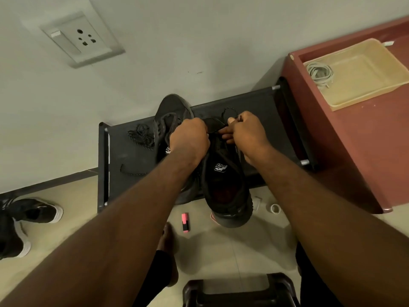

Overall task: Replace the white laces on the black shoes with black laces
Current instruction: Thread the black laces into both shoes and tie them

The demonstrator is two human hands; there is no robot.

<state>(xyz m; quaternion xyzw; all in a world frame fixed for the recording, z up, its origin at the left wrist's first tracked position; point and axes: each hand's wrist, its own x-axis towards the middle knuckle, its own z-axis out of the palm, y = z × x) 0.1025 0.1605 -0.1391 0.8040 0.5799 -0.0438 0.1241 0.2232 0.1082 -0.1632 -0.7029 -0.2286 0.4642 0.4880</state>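
Two black shoes stand on a dark rack [124, 156]. The nearer black shoe [225, 182] hangs over the rack's front edge. My left hand [188, 138] grips its upper by the tongue. My right hand [245, 131] pinches a black lace [230, 111] that loops up beyond the fingers. The second black shoe [170, 111] lies behind my left hand, toe toward the wall. A spare black lace [141, 136] sits bunched on the rack at the left. White laces [318, 73] lie coiled in a beige tray [363, 85] at the right.
The tray rests on a red-brown cabinet [354, 151] right of the rack. On the floor lie a pink highlighter [185, 222] and a small white ring [275, 208]. Another pair of black shoes with white soles [28, 218] stands at the left. A dark stool [239, 291] is below.
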